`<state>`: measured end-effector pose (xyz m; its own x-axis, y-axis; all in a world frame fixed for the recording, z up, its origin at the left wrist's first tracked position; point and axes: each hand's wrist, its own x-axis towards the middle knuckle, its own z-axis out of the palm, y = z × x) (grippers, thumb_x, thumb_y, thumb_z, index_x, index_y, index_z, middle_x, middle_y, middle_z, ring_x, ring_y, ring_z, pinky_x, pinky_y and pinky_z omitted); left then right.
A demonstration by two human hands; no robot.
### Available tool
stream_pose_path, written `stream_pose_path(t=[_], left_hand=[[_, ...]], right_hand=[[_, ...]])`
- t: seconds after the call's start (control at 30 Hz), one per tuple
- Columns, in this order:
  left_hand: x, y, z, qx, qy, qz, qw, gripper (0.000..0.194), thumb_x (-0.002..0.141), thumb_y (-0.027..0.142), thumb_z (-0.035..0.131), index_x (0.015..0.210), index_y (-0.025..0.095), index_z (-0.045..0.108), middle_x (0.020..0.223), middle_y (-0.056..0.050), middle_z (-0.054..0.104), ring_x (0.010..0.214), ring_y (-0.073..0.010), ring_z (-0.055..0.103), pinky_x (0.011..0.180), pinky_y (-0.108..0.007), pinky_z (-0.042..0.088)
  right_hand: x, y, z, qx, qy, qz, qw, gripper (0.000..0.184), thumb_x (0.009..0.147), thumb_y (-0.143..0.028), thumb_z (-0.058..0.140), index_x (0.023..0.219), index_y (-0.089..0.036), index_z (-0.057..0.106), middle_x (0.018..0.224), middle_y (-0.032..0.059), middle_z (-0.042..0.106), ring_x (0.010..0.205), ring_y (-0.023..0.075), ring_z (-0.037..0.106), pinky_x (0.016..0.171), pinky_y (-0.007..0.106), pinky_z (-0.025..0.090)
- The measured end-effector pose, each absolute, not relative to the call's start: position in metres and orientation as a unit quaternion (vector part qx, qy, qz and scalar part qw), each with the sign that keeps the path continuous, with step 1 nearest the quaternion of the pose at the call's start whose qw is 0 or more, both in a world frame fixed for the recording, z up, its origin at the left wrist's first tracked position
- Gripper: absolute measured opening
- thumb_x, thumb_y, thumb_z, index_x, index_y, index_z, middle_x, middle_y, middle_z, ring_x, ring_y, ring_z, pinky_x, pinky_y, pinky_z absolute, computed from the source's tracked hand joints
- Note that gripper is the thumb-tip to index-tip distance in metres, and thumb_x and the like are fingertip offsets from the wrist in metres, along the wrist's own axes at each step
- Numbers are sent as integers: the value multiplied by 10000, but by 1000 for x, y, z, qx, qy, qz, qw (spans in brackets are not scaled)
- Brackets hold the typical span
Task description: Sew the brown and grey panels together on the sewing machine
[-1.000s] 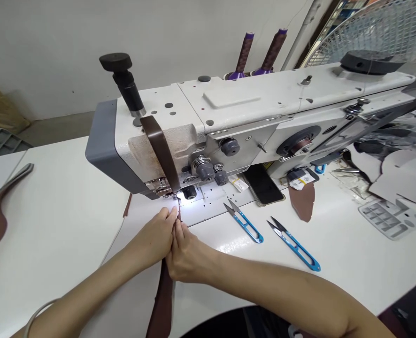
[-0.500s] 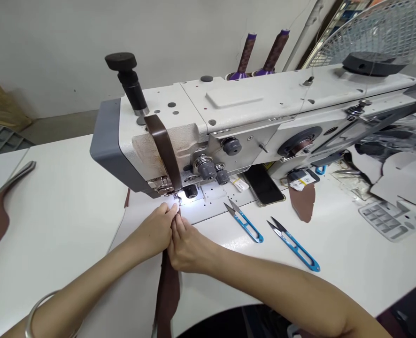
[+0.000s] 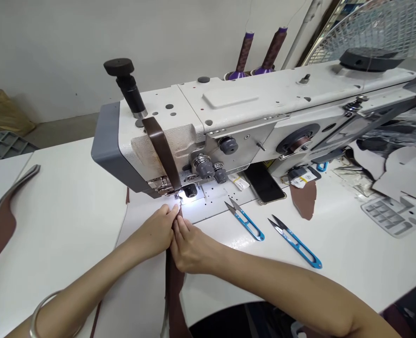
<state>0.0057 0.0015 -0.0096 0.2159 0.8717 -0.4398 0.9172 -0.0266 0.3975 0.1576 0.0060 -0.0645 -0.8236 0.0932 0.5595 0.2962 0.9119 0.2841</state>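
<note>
My left hand [image 3: 156, 230] pinches the edge of a brown leather strip [image 3: 174, 293] just in front of the lit needle area of a sewing machine [image 3: 165, 155]. Against it, my right hand [image 3: 191, 246] grips the same strip, fingertips pressed together near the left thumb. The strip hangs down from both hands toward the table's front edge. The hands hide its upper part, close to the presser foot [image 3: 179, 196].
Two blue thread snips [image 3: 248, 224] lie right of my hands. A phone [image 3: 264, 183], a brown leather scrap [image 3: 304, 199] and a grey template [image 3: 393, 216] are farther right. Another brown leather piece [image 3: 3, 223] lies left. Thread cones [image 3: 243, 56] and a fan [image 3: 380, 33] stand behind.
The lower end of the leather strip has swung slightly to the right. Both hands keep their grip near the needle; the view has shifted a little.
</note>
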Motion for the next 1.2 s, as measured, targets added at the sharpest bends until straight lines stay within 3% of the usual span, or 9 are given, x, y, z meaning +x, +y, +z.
stream_pose_path(t=[0.27,0.47,0.57,0.77,0.87,1.0,1.2], left_hand=[[9,-4,-5,682,645,-48,343,621,844,95,346,1461,93,277,1035,-101,493,881,-202,560,859,-341,457],[21,-2,10,661,666,-68,340,496,830,54,347,1316,114,427,985,-72,493,819,-189,549,780,-309,451],[26,5,12,659,669,-66,336,505,814,24,347,1310,93,416,992,-75,485,814,-180,537,780,-297,446],[31,4,-2,616,716,27,326,499,779,2,355,1243,129,489,951,-54,466,868,-178,535,803,-286,456],[30,-8,-8,593,731,73,329,507,730,-2,391,1198,155,509,976,-49,476,909,-180,550,820,-295,465],[26,-21,-10,616,710,47,338,470,732,-6,381,1145,152,543,978,-59,516,923,-191,566,849,-316,462],[22,-14,-11,659,678,-4,326,534,806,3,330,1306,121,473,972,-73,536,910,-186,567,870,-311,454]], right_hand=[[161,0,-66,-95,-946,-162,264,213,798,-11,451,878,53,638,905,337,666,846,361,686,743,541,528],[162,-9,-65,-108,-938,-173,280,255,768,4,429,867,67,655,900,340,664,837,378,684,671,516,532],[159,-1,-69,-117,-936,-169,288,255,766,3,425,837,42,667,865,325,671,820,367,681,671,512,529],[157,8,-69,-117,-927,-181,306,263,758,-2,435,814,20,691,861,302,684,779,341,687,703,520,523],[159,-5,-66,-119,-927,-181,307,259,730,-6,457,833,52,687,869,326,675,781,368,692,682,526,522],[160,-19,-66,-121,-931,-176,297,238,717,-43,473,790,44,683,852,342,668,798,414,687,629,536,518],[157,-10,-66,-117,-933,-180,288,218,728,-39,489,799,57,671,834,349,665,806,417,686,629,547,524]])
